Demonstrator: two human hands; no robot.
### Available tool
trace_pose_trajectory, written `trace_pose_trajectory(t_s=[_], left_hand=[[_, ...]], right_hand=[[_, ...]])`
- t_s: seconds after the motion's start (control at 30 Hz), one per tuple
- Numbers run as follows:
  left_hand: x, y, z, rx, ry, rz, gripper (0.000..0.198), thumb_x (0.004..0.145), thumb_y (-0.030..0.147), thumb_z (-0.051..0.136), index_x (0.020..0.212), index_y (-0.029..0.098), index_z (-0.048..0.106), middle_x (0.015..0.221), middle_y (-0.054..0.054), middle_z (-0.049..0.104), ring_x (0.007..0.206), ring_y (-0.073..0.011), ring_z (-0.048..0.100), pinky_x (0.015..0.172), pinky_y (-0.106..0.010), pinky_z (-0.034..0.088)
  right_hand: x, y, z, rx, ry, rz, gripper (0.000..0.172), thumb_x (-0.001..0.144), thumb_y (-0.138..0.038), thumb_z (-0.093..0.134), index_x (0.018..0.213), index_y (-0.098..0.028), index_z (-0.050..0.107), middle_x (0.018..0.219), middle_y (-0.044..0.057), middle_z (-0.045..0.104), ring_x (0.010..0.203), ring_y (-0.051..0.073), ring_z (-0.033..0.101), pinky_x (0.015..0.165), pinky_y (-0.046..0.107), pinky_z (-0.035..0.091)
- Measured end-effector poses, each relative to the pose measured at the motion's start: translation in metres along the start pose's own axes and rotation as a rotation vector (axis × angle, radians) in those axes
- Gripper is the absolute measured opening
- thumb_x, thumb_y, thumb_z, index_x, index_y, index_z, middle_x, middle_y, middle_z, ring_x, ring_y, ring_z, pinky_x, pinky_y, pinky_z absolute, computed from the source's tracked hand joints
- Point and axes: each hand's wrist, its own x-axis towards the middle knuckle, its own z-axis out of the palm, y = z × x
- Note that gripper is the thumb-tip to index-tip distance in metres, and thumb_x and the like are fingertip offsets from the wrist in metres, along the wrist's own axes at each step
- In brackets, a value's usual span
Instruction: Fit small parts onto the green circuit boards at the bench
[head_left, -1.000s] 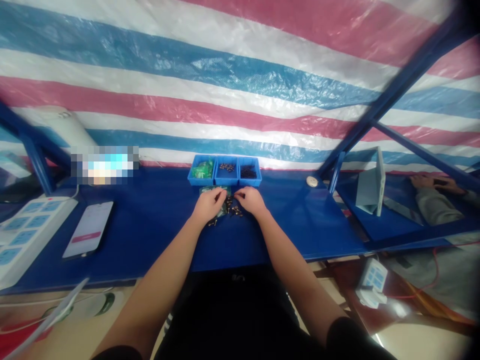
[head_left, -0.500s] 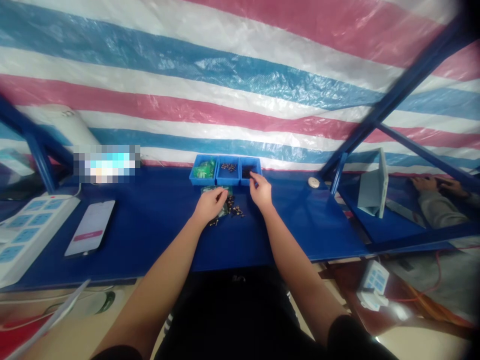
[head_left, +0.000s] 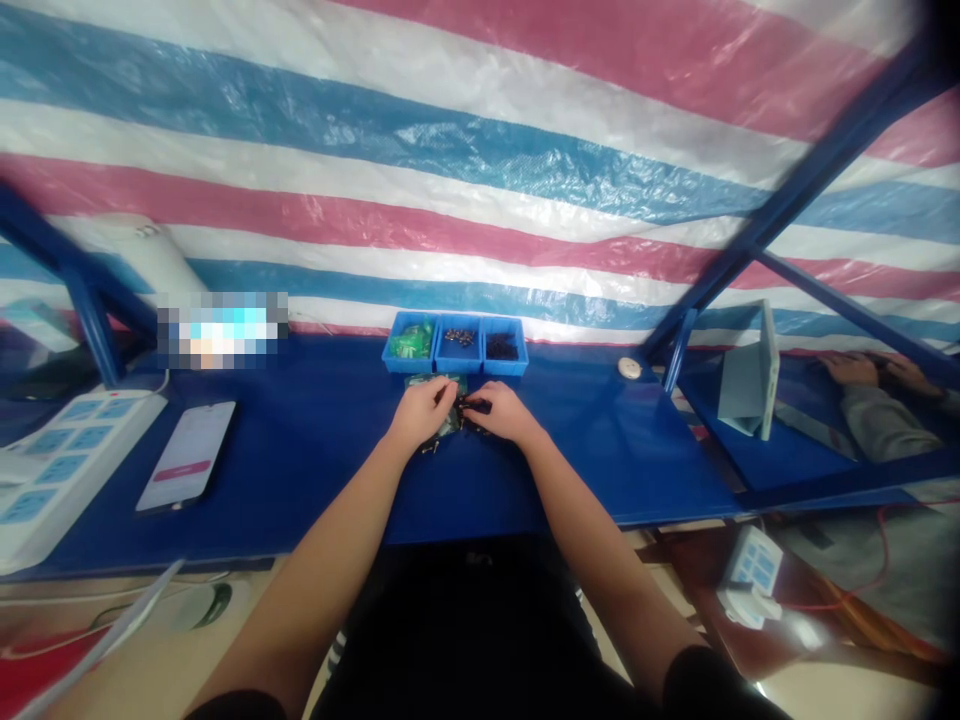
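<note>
My left hand (head_left: 423, 412) is closed, fingertips pinched together, over a greenish bag (head_left: 454, 382) on the table; what it holds is too small to make out. My right hand (head_left: 502, 410) is just to the right, its fingers bent and nearly together at a pile of small dark and brassy parts, partly hidden by the hand. Behind them stand three blue bins in a row: the left bin (head_left: 407, 367) with green bags, the middle bin (head_left: 458, 366) with small metal parts, the right bin (head_left: 506, 368) with black parts.
A phone (head_left: 186, 455) and a white power strip (head_left: 67, 470) lie on the blue table (head_left: 300, 480) at the left. A round white object (head_left: 628, 368) lies at the right. Beyond a blue frame stand a tablet (head_left: 766, 370) and another person's hands (head_left: 851, 368).
My right hand has moved from the right bin down and left to the pile of small parts beside my left hand. My left hand has stayed at about the same place.
</note>
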Motion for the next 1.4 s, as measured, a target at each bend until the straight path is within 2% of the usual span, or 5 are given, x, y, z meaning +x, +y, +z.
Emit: trace_pose_trajectory(t_s=[0.37, 0.67, 0.83, 1.1, 1.4], left_hand=[[0.000, 0.001, 0.000, 0.005, 0.007, 0.015, 0.035, 0.098, 0.041, 0.042, 0.083, 0.019, 0.064, 0.074, -0.001, 0.066, 0.066, -0.0149, 0.060, 0.064, -0.026, 0.042], [0.000, -0.005, 0.007, -0.036, -0.032, 0.000, 0.027, 0.093, 0.041, 0.052, 0.103, 0.023, 0.069, 0.078, 0.000, 0.071, 0.068, -0.0164, 0.064, 0.067, -0.027, 0.049], [0.001, -0.007, 0.011, -0.135, -0.029, 0.069, 0.028, 0.093, 0.039, 0.052, 0.104, 0.023, 0.072, 0.106, -0.004, 0.073, 0.091, -0.0197, 0.068, 0.082, -0.031, 0.053], [0.001, 0.001, 0.005, -0.178, -0.061, 0.051, 0.026, 0.094, 0.039, 0.051, 0.097, 0.020, 0.069, 0.095, -0.004, 0.073, 0.078, -0.0169, 0.066, 0.071, -0.028, 0.050], [-0.002, 0.003, 0.005, -0.167, -0.046, 0.014, 0.023, 0.092, 0.039, 0.053, 0.090, 0.020, 0.065, 0.072, 0.001, 0.065, 0.061, -0.0127, 0.057, 0.060, -0.024, 0.045]], right_hand=[[0.001, 0.001, 0.004, -0.038, 0.028, -0.030, 0.010, 0.086, -0.016, 0.061, 0.086, -0.019, 0.071, 0.087, 0.006, 0.068, 0.086, 0.019, 0.057, 0.082, 0.033, 0.045], [-0.003, -0.009, -0.002, 0.326, 0.142, 0.114, 0.009, 0.079, -0.022, 0.060, 0.082, -0.018, 0.067, 0.080, 0.001, 0.069, 0.069, 0.013, 0.058, 0.069, 0.026, 0.047], [-0.003, -0.012, -0.003, 0.498, 0.114, 0.114, 0.008, 0.073, -0.022, 0.063, 0.079, -0.017, 0.065, 0.079, 0.002, 0.068, 0.068, 0.013, 0.059, 0.069, 0.027, 0.049], [-0.002, -0.010, -0.002, 0.603, 0.118, 0.111, 0.007, 0.078, -0.026, 0.062, 0.079, -0.018, 0.062, 0.081, 0.003, 0.067, 0.074, 0.015, 0.063, 0.071, 0.030, 0.052], [-0.001, -0.012, 0.000, 0.537, 0.268, 0.114, 0.020, 0.080, -0.033, 0.067, 0.093, -0.018, 0.072, 0.086, 0.005, 0.072, 0.068, 0.014, 0.061, 0.064, 0.029, 0.050]])
